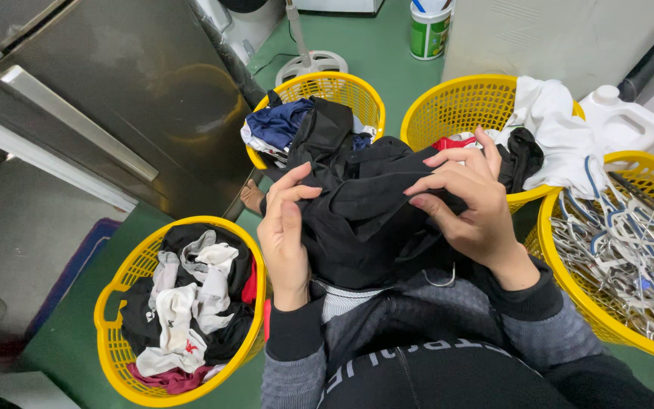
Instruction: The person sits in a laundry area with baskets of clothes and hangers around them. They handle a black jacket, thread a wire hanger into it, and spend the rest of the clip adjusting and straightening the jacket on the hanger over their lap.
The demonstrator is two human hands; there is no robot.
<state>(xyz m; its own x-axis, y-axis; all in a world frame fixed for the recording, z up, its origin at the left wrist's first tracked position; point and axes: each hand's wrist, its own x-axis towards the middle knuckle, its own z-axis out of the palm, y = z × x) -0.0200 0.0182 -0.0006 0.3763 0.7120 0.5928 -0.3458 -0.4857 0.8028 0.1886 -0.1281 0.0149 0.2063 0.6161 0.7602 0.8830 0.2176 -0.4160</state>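
Nearest the camera, the left hand [285,231] and the right hand [469,201] both pinch a crumpled black fabric garment [361,204], held up over the lap. The left thumb and fingers are closed on its left edge; the right fingers are curled, gripping a fold at its upper right. A thin metal hanger hook [443,280] shows just below the garment.

To the left, on the green floor [62,341], stands a yellow plastic mesh basket [115,341] filled with black, white and red clothes. To the right, another yellow mesh basket [569,295] holds a tangle of wire hangers [630,250].

Farther off, behind the garment, a third yellow basket [346,87] carries blue and black clothing, and a fourth yellow basket [448,110] has a white cloth [558,129] draped over its rim. Beside that is a white plastic jug [622,117]. A green and white tub [429,30] sits farthest back.
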